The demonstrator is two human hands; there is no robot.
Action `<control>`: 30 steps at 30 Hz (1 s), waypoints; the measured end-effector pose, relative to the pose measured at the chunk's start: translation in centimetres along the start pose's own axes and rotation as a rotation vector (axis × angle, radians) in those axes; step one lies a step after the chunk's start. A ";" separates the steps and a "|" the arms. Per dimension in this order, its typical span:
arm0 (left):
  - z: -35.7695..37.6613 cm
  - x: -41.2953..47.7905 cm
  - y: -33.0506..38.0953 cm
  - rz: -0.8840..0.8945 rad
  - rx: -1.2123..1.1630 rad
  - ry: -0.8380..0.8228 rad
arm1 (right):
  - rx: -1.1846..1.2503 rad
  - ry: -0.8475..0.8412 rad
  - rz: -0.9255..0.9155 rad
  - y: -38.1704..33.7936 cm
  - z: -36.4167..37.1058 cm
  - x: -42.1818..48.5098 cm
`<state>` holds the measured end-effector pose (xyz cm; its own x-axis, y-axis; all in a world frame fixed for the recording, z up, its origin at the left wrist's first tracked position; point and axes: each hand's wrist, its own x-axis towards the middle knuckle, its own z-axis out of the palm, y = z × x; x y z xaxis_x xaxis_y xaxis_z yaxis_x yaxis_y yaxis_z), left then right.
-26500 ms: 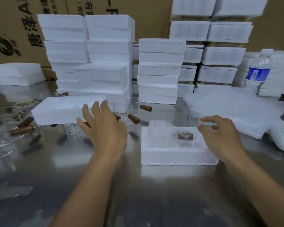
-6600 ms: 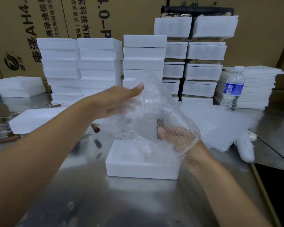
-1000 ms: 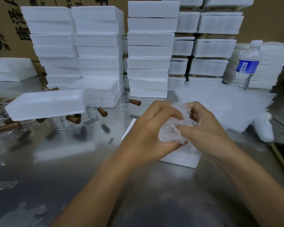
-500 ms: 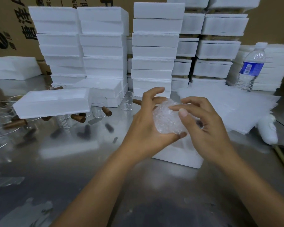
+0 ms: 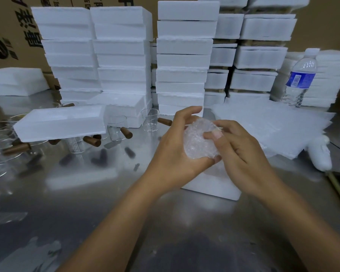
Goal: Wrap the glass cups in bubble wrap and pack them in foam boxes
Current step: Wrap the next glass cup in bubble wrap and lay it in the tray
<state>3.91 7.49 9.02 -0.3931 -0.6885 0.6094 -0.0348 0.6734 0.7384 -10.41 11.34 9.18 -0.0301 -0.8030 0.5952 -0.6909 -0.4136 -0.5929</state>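
Head view. The left hand [image 5: 177,154] cups a bubble-wrapped bundle [image 5: 199,141] from below, fingers clamped on it; the right hand [image 5: 241,152] presses folds in with thumb and fingers closed on the wrap. The cup inside cannot be made out. Both hands hold the bundle above an open foam box [image 5: 212,185] near the tabletop [image 5: 165,222] centre. Judged progress: wrapping nearly finished, boxing and lidding not yet done. Unwrapped glass cups [image 5: 150,120] with brown handles stand toward the left edge, under and beside a foam lid [image 5: 59,123]; these remain. Spare bubble-wrap sheets [image 5: 271,128] lie toward the right edge, foam box stacks [image 5: 182,55] and a water bottle [image 5: 300,77] along the far edge. The near edge offers bare room.
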 end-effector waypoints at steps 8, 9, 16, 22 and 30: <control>-1.9 0.8 -1.0 -0.173 -0.208 0.092 | 0.445 0.062 0.146 1.1 -0.1 0.6; -2.0 0.8 -1.2 -0.186 -0.253 0.091 | 0.448 0.040 0.167 1.3 0.0 0.6; -2.5 0.7 -2.4 -0.307 -0.146 0.076 | 0.376 0.014 0.225 2.1 0.5 0.5; -3.0 0.8 -2.9 -0.332 -0.011 -0.063 | 0.154 -0.103 0.183 2.6 1.1 0.1; -4.3 1.2 -2.7 -0.406 -0.097 -0.101 | 0.027 -0.121 0.178 2.6 1.0 0.2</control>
<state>7.48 3.74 9.02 -0.4533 -0.8595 0.2361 -0.1209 0.3217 0.9391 -11.53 9.68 7.18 -0.0615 -0.9094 0.4113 -0.6629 -0.2709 -0.6980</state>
